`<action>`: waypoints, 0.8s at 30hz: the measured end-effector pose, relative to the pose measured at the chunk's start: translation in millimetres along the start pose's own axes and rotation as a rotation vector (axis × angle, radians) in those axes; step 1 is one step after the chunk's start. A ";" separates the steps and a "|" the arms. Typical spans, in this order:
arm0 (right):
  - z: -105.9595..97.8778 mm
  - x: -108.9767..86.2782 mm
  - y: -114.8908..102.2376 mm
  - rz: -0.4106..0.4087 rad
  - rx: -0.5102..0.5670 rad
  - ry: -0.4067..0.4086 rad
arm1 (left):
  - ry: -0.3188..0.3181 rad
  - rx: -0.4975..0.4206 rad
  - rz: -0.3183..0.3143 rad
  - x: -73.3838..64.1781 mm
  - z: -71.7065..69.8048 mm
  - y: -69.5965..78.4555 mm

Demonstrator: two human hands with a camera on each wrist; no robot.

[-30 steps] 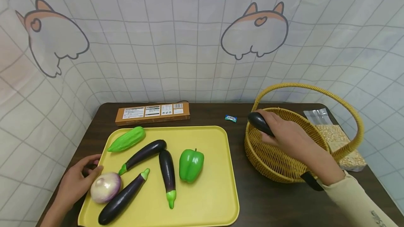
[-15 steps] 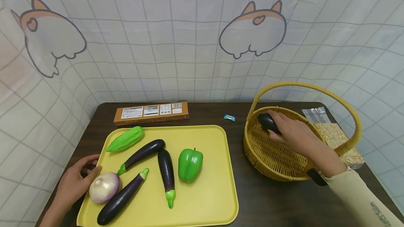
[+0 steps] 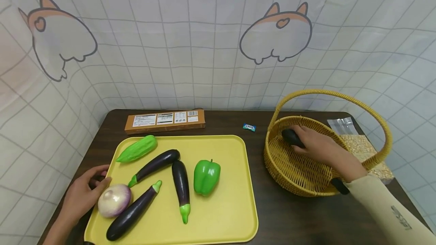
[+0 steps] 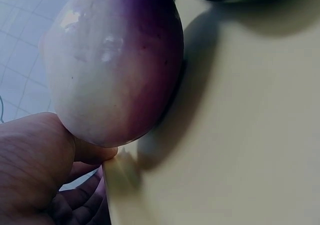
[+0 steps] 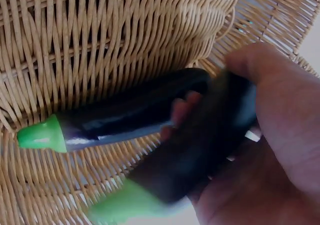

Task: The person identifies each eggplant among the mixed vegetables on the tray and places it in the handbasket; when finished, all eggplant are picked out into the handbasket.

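My right hand [image 3: 318, 146] grips a dark purple eggplant [image 5: 190, 150] inside the yellow wicker basket [image 3: 282, 180]. Its green stem end, blurred, points down-left in the right wrist view. Beside it, a second eggplant [image 5: 120, 112] lies along the basket wall. At the left edge of the yellow tray [image 3: 228, 220], my left hand [image 3: 79, 196] pinches the rim, thumb on top and fingers curled below. A white-and-purple onion [image 4: 115, 70] sits right by that thumb. On the tray lie three more eggplants [image 3: 180, 184], a green bell pepper [image 3: 206, 177] and a bright green bitter melon [image 3: 137, 149].
Behind the tray lies an orange-brown box [image 3: 165, 121]. A small blue wrapped packet [image 3: 249, 127] rests between it and the basket. Right of the basket is a clear bag of pale grains [image 3: 359, 144]. The basket's tall handle [image 3: 316, 92] arches over my right hand.
My right hand has lowered the eggplant from the basket's rim down into the basket, moving slightly right. The left hand stays at the tray's edge.
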State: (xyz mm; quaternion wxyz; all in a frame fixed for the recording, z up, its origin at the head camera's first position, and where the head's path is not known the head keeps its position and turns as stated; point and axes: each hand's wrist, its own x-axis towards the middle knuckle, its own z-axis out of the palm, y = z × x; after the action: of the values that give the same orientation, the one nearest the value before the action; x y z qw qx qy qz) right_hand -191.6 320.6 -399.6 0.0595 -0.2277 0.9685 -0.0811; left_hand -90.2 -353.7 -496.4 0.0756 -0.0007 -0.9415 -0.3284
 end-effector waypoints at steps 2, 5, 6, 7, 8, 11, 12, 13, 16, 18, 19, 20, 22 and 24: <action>1.8 1.8 0.5 0.015 -0.018 -0.018 | 0.001 0.003 -0.002 0.1 0.3 -0.2; 4.0 3.1 -0.2 0.031 -0.056 -0.028 | 0.005 0.003 0.002 0.5 0.7 -0.3; 4.5 3.5 -0.9 0.037 -0.063 -0.030 | 0.006 0.002 0.003 0.4 0.8 -0.5; 5.0 4.0 -1.6 0.041 -0.071 -0.028 | 0.006 0.001 0.002 0.2 0.8 -0.8; 5.2 4.6 -2.7 0.044 -0.079 -0.028 | 0.007 -0.001 0.000 -0.2 1.0 -1.0; 6.3 5.6 -5.8 0.062 -0.108 -0.038 | 0.003 -0.007 -0.003 -0.5 0.5 -1.8; 6.6 5.8 -6.7 0.068 -0.120 -0.042 | 0.002 -0.006 -0.002 -0.5 0.4 -1.7; 6.7 5.9 -7.6 0.074 -0.131 -0.045 | 0.001 -0.007 -0.001 -0.5 0.2 -1.7; 6.3 6.0 -9.4 0.086 -0.151 -0.040 | 0.001 -0.008 0.004 -1.2 0.1 -1.4; 5.6 5.4 -9.9 0.084 -0.153 -0.024 | 0.000 -0.010 0.004 -1.5 0.2 -1.8; 5.4 4.9 -9.8 0.083 -0.153 -0.016 | 0.001 -0.011 0.005 -1.4 0.1 -1.7; 5.5 4.4 -9.7 0.081 -0.152 -0.006 | 0.000 -0.011 0.003 -1.5 0.2 -1.7; 5.4 3.4 -9.3 0.080 -0.152 0.006 | -0.002 -0.008 0.001 -1.0 0.1 -1.8; 4.4 3.2 -10.0 0.086 -0.153 0.007 | -0.003 -0.005 0.001 -0.5 -0.2 -1.5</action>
State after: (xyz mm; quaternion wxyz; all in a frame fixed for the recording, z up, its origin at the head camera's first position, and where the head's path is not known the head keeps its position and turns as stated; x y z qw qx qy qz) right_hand -189.4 309.8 -402.3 0.0422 -0.1893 0.9810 -0.0052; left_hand -89.8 -354.9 -497.2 0.0743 -0.0016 -0.9409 -0.3305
